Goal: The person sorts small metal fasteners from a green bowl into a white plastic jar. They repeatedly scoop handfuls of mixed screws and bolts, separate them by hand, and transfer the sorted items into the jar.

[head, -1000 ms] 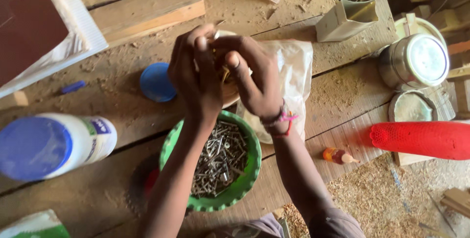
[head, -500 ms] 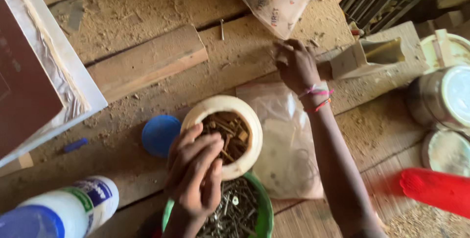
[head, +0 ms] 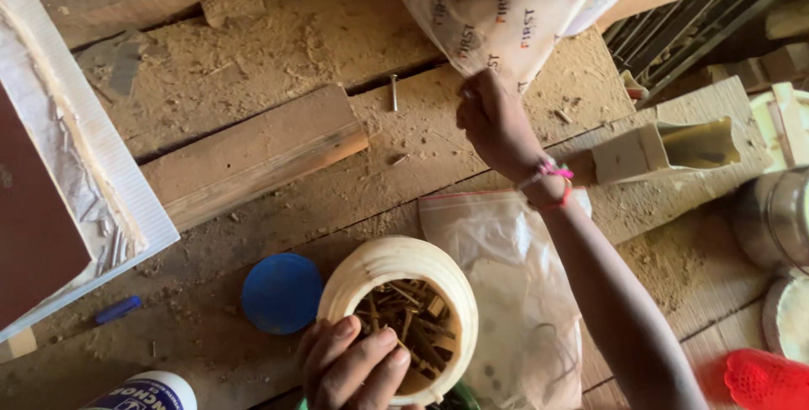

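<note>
While the left hand steadies the cream jar of screws with fingers curled on its rim, the right hand should keep its closed pinch grip on the printed plastic bag, lifting it slowly

A rough plank workbench, dusted with sawdust, carries everything. On it lie a short wooden block, a loose nail, a round blue lid, a clear plastic bag and a small blue pen cap. A small open cardboard box lies on its side towards the right, and a white-edged board rests at the left.
</note>
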